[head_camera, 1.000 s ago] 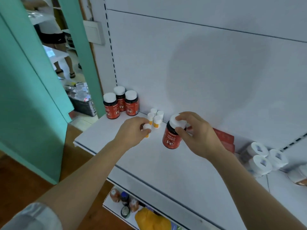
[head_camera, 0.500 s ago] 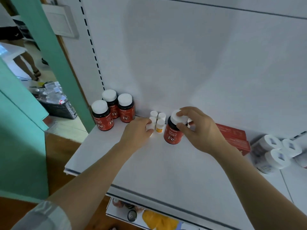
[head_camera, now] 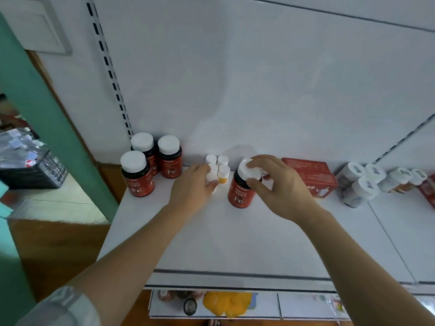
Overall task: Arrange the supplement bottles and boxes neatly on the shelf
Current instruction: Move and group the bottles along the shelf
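While both forearms reach over shelf (head_camera: pixel 235 243), right hand (head_camera: pixel 275 184) curls over white cap, gripping red Fe bottle (head_camera: pixel 241 188) upright mid-shelf. Left hand (head_camera: pixel 191 184) pinches small white-capped bottle (head_camera: pixel 211 178) at front of small-bottle cluster (head_camera: pixel 222 169). Three matching red bottles (head_camera: pixel 150 165) stand at left rear; red boxes (head_camera: pixel 310 176) right.

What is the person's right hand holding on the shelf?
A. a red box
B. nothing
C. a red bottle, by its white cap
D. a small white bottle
C: the right hand grips the white cap of the red bottle, which stands on the shelf.
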The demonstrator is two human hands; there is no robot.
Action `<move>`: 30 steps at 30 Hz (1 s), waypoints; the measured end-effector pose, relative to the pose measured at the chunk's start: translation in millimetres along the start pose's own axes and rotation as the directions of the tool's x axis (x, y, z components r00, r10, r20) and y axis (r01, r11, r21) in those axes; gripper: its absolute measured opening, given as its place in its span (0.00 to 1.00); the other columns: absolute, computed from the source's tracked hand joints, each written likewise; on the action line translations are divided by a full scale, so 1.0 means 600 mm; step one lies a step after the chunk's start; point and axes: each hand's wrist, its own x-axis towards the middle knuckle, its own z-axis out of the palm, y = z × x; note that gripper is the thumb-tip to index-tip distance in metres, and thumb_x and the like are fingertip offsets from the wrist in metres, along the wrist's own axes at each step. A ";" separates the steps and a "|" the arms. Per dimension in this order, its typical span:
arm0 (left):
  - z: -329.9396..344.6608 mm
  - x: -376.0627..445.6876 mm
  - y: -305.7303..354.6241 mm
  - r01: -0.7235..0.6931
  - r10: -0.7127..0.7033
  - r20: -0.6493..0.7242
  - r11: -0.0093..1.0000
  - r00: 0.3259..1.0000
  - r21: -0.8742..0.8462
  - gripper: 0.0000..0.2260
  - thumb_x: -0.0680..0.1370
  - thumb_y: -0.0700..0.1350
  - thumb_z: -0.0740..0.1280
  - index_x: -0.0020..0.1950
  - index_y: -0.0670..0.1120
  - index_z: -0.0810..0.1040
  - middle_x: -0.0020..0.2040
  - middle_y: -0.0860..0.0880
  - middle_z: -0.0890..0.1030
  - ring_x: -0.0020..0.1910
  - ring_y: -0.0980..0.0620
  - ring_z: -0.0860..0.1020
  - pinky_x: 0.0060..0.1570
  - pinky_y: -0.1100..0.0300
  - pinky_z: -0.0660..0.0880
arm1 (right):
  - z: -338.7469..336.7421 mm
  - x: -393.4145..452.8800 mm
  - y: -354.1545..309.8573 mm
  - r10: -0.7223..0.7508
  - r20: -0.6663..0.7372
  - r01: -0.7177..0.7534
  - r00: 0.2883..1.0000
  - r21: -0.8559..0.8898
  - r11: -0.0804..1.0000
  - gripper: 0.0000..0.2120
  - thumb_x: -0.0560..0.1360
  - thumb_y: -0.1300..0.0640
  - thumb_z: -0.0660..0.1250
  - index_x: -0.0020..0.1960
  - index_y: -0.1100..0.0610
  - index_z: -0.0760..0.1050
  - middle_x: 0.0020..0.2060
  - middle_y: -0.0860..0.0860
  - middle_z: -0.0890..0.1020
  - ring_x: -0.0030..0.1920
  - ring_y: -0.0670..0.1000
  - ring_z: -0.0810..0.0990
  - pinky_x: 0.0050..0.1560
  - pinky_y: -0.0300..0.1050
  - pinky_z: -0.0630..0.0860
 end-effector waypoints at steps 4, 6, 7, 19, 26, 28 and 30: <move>-0.045 -0.003 -0.010 -0.074 0.079 -0.106 0.996 0.991 0.045 0.13 0.77 0.51 0.67 0.58 0.45 0.78 0.54 0.48 0.80 0.52 0.46 0.78 0.45 0.51 0.76 | 0.008 0.013 -0.026 -0.037 0.022 0.037 0.999 0.016 0.999 0.13 0.75 0.55 0.70 0.59 0.50 0.76 0.59 0.42 0.77 0.47 0.46 0.78 0.48 0.47 0.78; -0.081 0.002 -0.016 -0.127 0.144 -0.148 0.985 0.979 0.113 0.12 0.77 0.49 0.67 0.56 0.44 0.78 0.53 0.48 0.80 0.51 0.45 0.78 0.45 0.51 0.77 | 0.017 0.029 -0.043 -0.065 0.037 0.063 0.997 0.045 0.997 0.13 0.74 0.55 0.70 0.58 0.50 0.75 0.59 0.41 0.77 0.45 0.46 0.79 0.47 0.49 0.79; -0.100 0.005 -0.020 -0.153 0.178 -0.163 0.976 0.971 0.155 0.11 0.77 0.48 0.67 0.56 0.44 0.78 0.53 0.47 0.81 0.51 0.45 0.78 0.46 0.51 0.77 | 0.025 0.038 -0.052 -0.076 0.045 0.074 0.996 0.059 0.996 0.13 0.74 0.54 0.70 0.58 0.50 0.75 0.59 0.41 0.77 0.45 0.47 0.79 0.47 0.50 0.79; -0.230 -0.001 -0.112 -0.245 0.279 -0.149 0.946 0.949 0.212 0.14 0.77 0.46 0.68 0.62 0.44 0.79 0.57 0.48 0.81 0.56 0.48 0.78 0.55 0.55 0.74 | 0.157 0.124 -0.139 -0.158 0.108 0.152 0.982 0.058 0.987 0.16 0.74 0.55 0.71 0.60 0.52 0.76 0.62 0.45 0.78 0.58 0.52 0.75 0.55 0.49 0.75; -0.248 -0.012 -0.143 -0.207 0.232 -0.102 0.956 0.967 0.207 0.16 0.79 0.49 0.66 0.64 0.42 0.77 0.62 0.46 0.79 0.61 0.47 0.76 0.60 0.54 0.72 | 0.206 0.127 -0.155 -0.131 0.122 0.132 0.984 0.004 0.991 0.16 0.75 0.56 0.70 0.61 0.55 0.77 0.62 0.47 0.78 0.52 0.53 0.76 0.52 0.51 0.76; -0.248 -0.015 -0.146 -0.199 0.220 -0.091 0.961 0.971 0.194 0.17 0.80 0.50 0.65 0.66 0.43 0.76 0.64 0.47 0.78 0.63 0.48 0.75 0.61 0.56 0.70 | 0.214 0.125 -0.157 -0.126 0.120 0.129 0.985 -0.016 0.991 0.16 0.74 0.57 0.70 0.61 0.56 0.77 0.63 0.48 0.78 0.53 0.55 0.77 0.51 0.52 0.76; -0.249 -0.015 -0.149 -0.201 0.219 -0.083 0.962 0.972 0.184 0.17 0.80 0.50 0.65 0.67 0.44 0.75 0.65 0.47 0.77 0.64 0.48 0.74 0.62 0.57 0.69 | 0.219 0.125 -0.159 -0.126 0.109 0.130 0.986 -0.030 0.991 0.16 0.75 0.58 0.70 0.61 0.56 0.77 0.63 0.49 0.77 0.54 0.55 0.77 0.50 0.52 0.76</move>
